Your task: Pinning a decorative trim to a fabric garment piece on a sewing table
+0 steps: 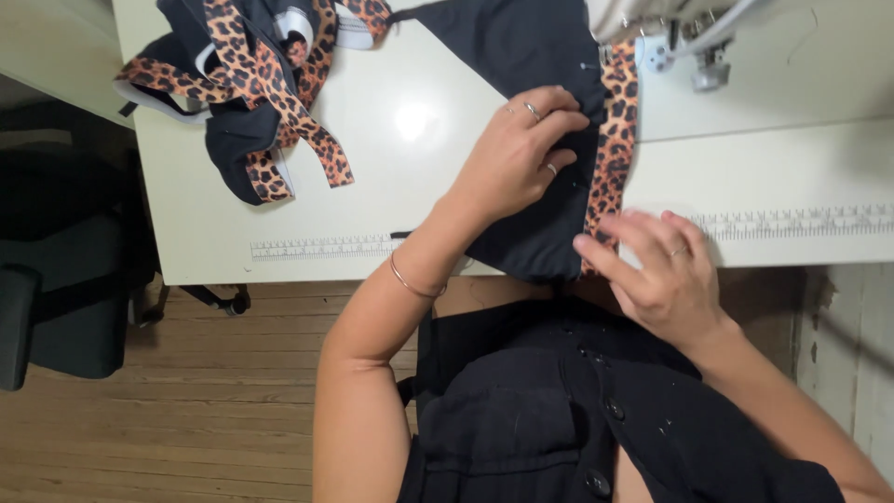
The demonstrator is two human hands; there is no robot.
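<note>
**Both hands on black fabric and leopard trim at the sewing table**

Head view, looking straight down. The table (391, 121) is white and glossy, with a glare spot near the middle and a printed ruler strip (321, 247) along its near edge. It fills the top of the frame; below it is wood floor (186, 410), and a dark chair (56, 279) sits at the far left.

The black fabric (521, 56) lies center-top and hangs over the near edge toward the lap. A leopard trim (615, 140) runs down its right side, up to the sewing machine (689, 37) at the upper right.

The left hand (517, 158) rests on the fabric, fingers curled and pinching it right beside the trim. The right hand (666, 270) is at the table edge, lower right of center, fingers loosely bent with the tips touching the bottom of the trim. Can't tell if it's actually gripping it.

A pile of black and leopard pieces (251, 84) sits at the upper left, well apart from the hands. Bare tabletop lies between the pile and the left hand, and more at the right under the machine.
</note>
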